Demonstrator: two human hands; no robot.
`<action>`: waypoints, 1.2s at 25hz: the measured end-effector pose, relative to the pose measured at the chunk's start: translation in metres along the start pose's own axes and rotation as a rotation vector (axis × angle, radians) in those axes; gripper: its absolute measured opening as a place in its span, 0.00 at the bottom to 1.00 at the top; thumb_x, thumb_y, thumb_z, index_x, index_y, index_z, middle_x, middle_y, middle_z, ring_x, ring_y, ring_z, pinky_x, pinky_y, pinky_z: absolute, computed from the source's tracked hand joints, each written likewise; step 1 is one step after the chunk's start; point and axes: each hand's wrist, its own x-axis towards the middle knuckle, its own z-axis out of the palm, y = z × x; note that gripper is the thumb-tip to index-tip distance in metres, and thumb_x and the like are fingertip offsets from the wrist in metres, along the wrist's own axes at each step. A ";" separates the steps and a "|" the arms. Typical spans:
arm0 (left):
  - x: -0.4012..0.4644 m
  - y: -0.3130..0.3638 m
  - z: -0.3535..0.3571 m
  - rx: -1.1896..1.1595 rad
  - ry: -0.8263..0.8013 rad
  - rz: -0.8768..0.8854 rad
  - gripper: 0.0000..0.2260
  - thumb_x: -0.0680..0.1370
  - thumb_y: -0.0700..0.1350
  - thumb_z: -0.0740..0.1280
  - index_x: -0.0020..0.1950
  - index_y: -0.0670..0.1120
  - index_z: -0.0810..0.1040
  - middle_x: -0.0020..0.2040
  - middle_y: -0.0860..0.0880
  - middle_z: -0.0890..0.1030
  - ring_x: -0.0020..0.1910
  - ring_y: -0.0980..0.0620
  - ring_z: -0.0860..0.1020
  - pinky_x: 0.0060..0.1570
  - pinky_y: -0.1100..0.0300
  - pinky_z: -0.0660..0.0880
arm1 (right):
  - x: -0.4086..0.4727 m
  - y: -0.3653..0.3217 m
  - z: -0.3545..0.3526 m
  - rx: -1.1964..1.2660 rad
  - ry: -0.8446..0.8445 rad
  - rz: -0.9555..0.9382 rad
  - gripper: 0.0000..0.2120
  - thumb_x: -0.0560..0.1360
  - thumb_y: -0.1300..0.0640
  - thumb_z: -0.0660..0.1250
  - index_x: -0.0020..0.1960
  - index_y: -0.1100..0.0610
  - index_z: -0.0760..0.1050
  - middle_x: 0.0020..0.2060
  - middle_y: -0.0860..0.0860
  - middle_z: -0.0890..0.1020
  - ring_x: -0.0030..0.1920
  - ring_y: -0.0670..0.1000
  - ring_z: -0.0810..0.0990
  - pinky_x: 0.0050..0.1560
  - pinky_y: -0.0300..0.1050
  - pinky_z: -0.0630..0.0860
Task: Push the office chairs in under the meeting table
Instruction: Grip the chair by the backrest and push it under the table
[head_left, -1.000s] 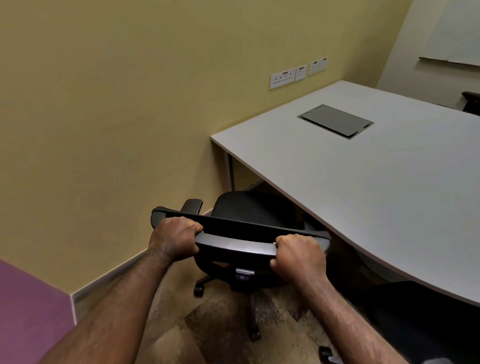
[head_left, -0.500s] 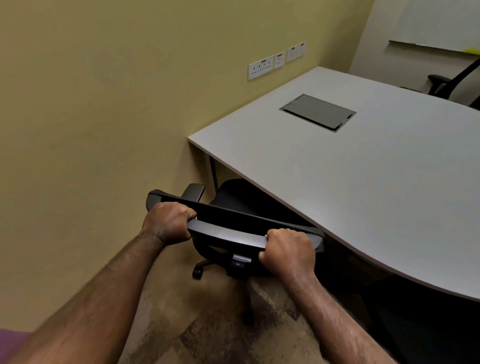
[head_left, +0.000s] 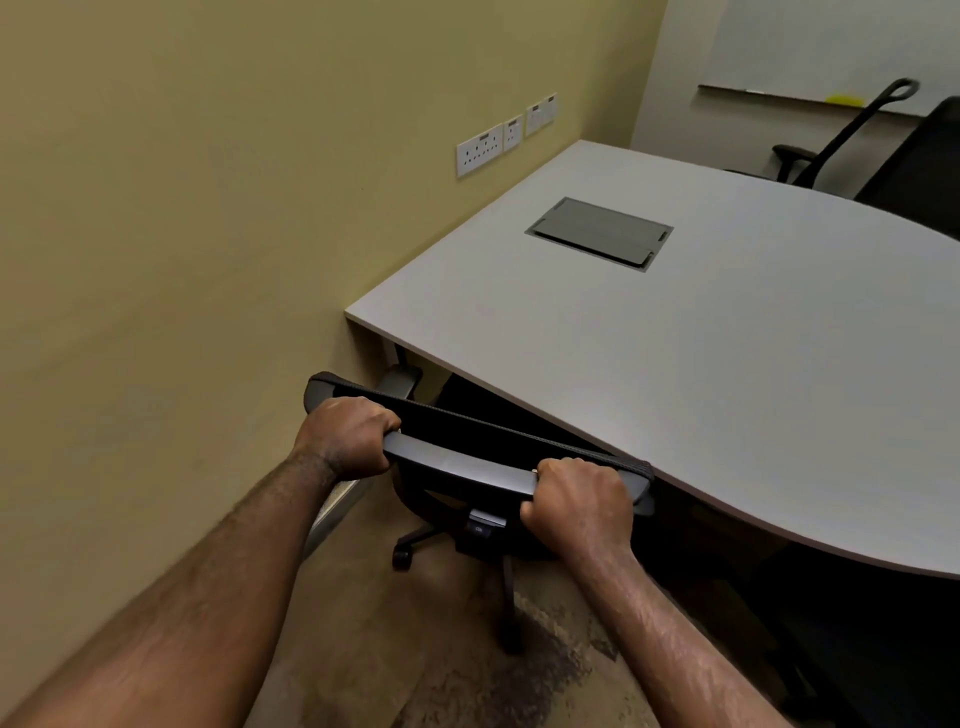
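Note:
A black office chair (head_left: 467, 457) stands at the near left corner of the grey meeting table (head_left: 727, 374). Its seat is almost wholly hidden under the tabletop, and its backrest top lies close to the table's edge. My left hand (head_left: 345, 434) grips the left end of the backrest's top bar. My right hand (head_left: 576, 501) grips the right end of the same bar. One caster and part of the chair's base show below, on the carpet.
A yellow wall (head_left: 208, 234) runs close along the left, with power sockets (head_left: 480, 150) above the table. A grey cable hatch (head_left: 600, 234) is set in the tabletop. Another black chair (head_left: 914, 161) stands beyond the far side. A dark shape (head_left: 857, 649) sits under the table at right.
The chair has rolled forward under the table with both hands on its backrest; less of the seat shows now. My view has swung right, revealing the far chair.

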 end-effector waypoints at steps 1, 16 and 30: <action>0.007 -0.005 0.001 0.002 0.000 0.011 0.09 0.64 0.49 0.65 0.42 0.52 0.80 0.38 0.54 0.81 0.40 0.49 0.79 0.36 0.59 0.70 | 0.006 -0.002 0.001 0.004 -0.002 0.013 0.06 0.68 0.51 0.63 0.36 0.51 0.70 0.28 0.47 0.72 0.29 0.51 0.70 0.33 0.45 0.66; 0.088 -0.051 0.006 0.002 -0.017 0.024 0.06 0.65 0.46 0.67 0.41 0.51 0.80 0.37 0.53 0.80 0.41 0.49 0.78 0.36 0.59 0.67 | 0.088 -0.017 0.010 0.022 0.018 0.072 0.07 0.69 0.50 0.64 0.35 0.51 0.70 0.26 0.46 0.67 0.25 0.50 0.62 0.32 0.46 0.61; 0.154 -0.116 0.015 -0.034 0.024 0.185 0.06 0.64 0.46 0.66 0.39 0.49 0.80 0.37 0.52 0.81 0.39 0.48 0.78 0.35 0.59 0.67 | 0.146 -0.062 0.008 0.011 -0.001 0.237 0.06 0.68 0.48 0.63 0.40 0.51 0.73 0.30 0.47 0.71 0.31 0.53 0.69 0.35 0.47 0.65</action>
